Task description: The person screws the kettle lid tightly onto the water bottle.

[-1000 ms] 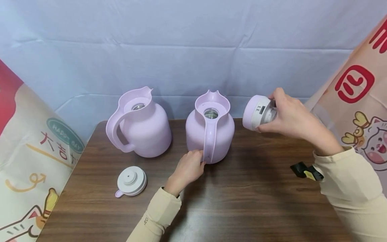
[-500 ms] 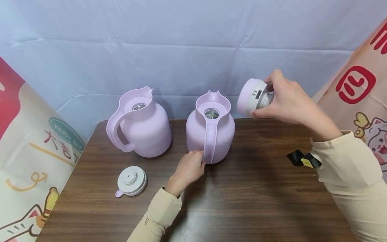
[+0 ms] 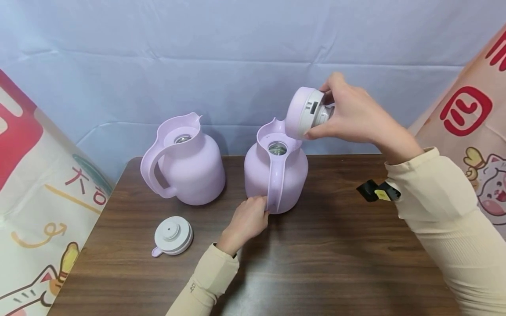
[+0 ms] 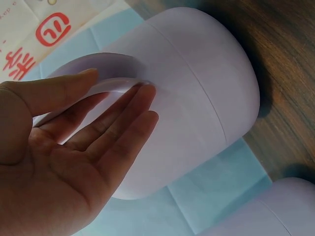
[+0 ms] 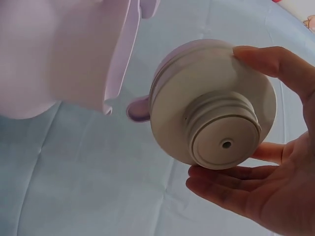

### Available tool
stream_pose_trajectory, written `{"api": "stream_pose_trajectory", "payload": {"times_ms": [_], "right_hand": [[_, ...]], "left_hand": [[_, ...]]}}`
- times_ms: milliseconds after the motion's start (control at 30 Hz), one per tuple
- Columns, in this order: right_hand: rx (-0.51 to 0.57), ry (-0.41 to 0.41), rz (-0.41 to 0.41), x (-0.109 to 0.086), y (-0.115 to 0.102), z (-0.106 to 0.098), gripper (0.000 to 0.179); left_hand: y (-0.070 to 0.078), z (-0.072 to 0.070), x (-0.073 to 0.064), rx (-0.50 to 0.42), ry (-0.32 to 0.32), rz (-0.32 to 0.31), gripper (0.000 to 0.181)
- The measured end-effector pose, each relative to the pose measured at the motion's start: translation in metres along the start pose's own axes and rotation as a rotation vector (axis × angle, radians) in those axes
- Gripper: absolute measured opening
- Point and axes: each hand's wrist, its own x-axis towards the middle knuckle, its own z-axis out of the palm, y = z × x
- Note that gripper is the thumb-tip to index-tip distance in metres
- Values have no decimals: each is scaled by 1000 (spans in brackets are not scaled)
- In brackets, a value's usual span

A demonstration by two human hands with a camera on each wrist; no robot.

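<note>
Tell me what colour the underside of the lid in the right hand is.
Pale, whitish grey; the right wrist view shows the lid's underside best.

Soft light is filling my head view, leaving pale glare on the table (image 3: 272, 285) and a blurred shadow beside my right sleeve (image 3: 436, 199). Both wrist views are looking dimmer, shade covering my left hand (image 4: 78, 162).

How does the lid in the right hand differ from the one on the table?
The held lid is in the air, gripped by the right hand; the other lid rests on the table. The held lid is tipped sideways; the other lid lies plug up. Both are white and lilac, with a small tab.
</note>
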Motion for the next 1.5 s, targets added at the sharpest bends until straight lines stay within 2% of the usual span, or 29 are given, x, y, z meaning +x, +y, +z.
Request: {"api": "stream_pose_trajectory", "payload": {"times_ms": [200, 467, 667, 1133, 1500], "right_hand": [[37, -15, -24, 12, -11, 6, 74], [95, -30, -16, 25, -19, 22, 75], [100, -31, -13, 31, -20, 31, 72], [195, -74, 18, 41, -18, 49, 70], [192, -84, 17, 42, -14, 56, 72]], "left_hand": [[-1, -1, 0, 2, -5, -5, 8], [-3, 1, 2, 10, 8, 13, 12], [-2, 0, 1, 8, 6, 13, 10], [0, 1, 2, 14, -2, -5, 12], [1, 2, 2, 18, 1, -10, 11]]}}
